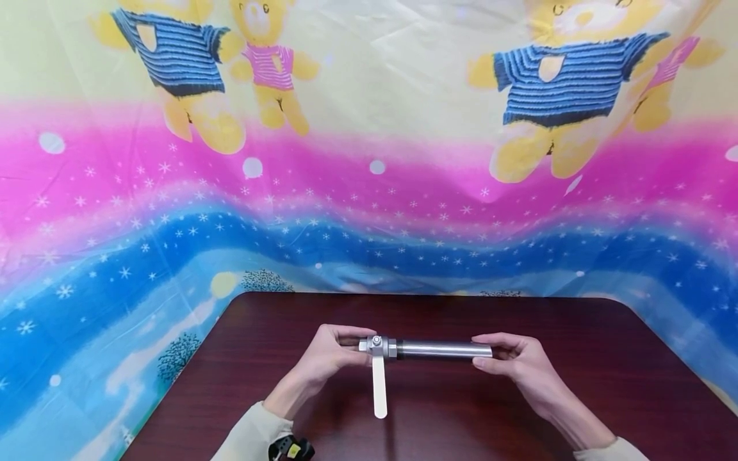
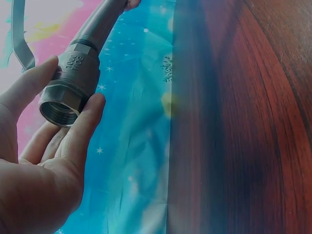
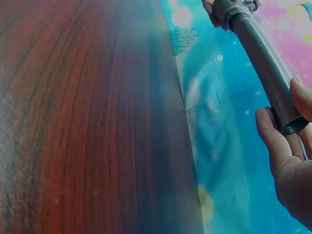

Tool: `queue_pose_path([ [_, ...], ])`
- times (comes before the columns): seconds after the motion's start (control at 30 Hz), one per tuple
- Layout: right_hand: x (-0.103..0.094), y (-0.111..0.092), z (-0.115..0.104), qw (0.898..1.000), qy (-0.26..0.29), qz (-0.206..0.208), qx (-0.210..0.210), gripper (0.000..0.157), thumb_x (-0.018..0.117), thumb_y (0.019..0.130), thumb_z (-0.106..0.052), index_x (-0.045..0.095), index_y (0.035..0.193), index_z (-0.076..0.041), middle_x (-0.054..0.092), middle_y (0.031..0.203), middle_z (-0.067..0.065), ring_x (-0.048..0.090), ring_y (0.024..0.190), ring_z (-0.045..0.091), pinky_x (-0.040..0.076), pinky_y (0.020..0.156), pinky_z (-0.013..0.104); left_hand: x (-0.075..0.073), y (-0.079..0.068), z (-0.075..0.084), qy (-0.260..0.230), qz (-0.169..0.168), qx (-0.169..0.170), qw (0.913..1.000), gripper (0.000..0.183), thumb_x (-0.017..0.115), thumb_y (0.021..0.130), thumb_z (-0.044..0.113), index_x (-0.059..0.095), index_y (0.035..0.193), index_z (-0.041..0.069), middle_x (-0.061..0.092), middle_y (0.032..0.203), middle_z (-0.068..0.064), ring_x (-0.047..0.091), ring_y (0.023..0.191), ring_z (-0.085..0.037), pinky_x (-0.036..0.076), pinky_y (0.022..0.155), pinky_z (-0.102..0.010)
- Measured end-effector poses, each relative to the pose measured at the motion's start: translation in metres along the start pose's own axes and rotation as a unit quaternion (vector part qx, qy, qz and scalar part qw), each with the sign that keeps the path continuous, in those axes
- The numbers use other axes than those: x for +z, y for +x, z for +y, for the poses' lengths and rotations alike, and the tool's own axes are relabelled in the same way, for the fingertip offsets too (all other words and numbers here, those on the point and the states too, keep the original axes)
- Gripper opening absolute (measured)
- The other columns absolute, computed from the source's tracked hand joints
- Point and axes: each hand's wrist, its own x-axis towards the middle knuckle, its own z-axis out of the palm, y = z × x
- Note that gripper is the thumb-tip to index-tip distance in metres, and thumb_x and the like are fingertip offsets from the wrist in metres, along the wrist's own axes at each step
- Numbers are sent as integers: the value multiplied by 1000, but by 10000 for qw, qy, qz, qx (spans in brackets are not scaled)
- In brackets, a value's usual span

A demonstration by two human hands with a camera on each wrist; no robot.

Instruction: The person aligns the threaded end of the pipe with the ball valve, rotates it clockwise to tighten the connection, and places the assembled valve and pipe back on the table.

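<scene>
Valve (image 1: 377, 347) and Pipe (image 1: 444, 349) Up Over the Desk (image 1: 461, 416)

The left hand (image 1: 324, 357) pinches the metal valve, and the right hand (image 1: 526, 365) pinches the other end of the shiny pipe. The pipe is joined to the valve and runs side to side. The long white handle (image 1: 379, 387) points back toward the person.

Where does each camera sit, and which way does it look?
Head: on the head, looking forward and down at left hand, right hand and sleeves.
Left wrist: on that wrist, facing the valve; left hand pinches it.
Right wrist: on that wrist, facing the pipe; right hand holds it.
Both wrist views share the valve and pipe.
</scene>
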Motion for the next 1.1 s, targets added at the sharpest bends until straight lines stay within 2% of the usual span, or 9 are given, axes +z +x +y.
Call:
queue_pose_path([
  [0.3,1,0,1,10000,21,-3,23,39,82,86,5,73,124,7,76,103,7,70,88,17,55,76,28,0,-1,1,-7,-35,23,10000,51,84,79,-6,69,127,-14,77,106,-20,76,97,-23,61,85,-34],
  [0.53,2,0,3,10000,56,-51,44,36,82,86,5,77,121,0,77,104,7,72,89,17,56,78,28,0,-2,-1,-8,-40,-9,10000,48,85,79,-5,72,125,-10,77,106,-20,76,99,-25,61,86,-34],
  [0.7,2,0,4,9999,52,-34,86,38,82,86,4,75,123,4,77,104,7,72,90,18,56,78,29,1,-1,-3,-9,-17,13,10000,48,85,78,-5,73,124,-10,77,106,-20,76,99,-25,61,86,-34],
  [0.9,2,2,5,9999,42,-12,154,37,83,86,3,76,122,1,77,104,7,72,90,17,56,78,29,1,-2,-4,-62,50,23,10000,48,84,77,-7,73,124,-10,77,106,-20,76,99,-25,61,85,-34],
  [1.1,2,2,4,9998,-34,-40,216,41,83,86,1,73,125,6,76,103,8,72,89,17,56,77,29,2,0,-5,-78,67,1,9999,48,84,77,-7,73,124,-10,77,106,-19,76,99,-24,61,84,-33],
])
